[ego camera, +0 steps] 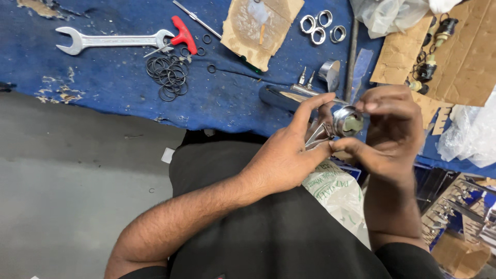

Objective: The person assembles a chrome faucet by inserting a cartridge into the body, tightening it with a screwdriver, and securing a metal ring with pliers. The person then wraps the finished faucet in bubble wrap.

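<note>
— What's in the hands?

— A chrome tap [345,121], held above the lap at the near edge of the worktop [103,77]. The left hand [287,152] is wrapped round its lower part, fingers closed on it, forefinger stretched up over the top. The right hand [387,137] pinches the round open end, thumb beneath and fingers curled over the rim.

— And on the worktop?

— Blue cloth, worn in patches. A spanner [111,40] lies at the far left, a red-handled key [183,33] just beside its ring end. A heap of black O-rings [168,72] sits below those. Four metal rings [321,27] are grouped farther right, next to a scrap of cardboard [258,26].

— Anything under the hands?

— Another chrome tap body [281,98] lies behind the left hand, and a printed bag [336,191] rests on the lap.
</note>
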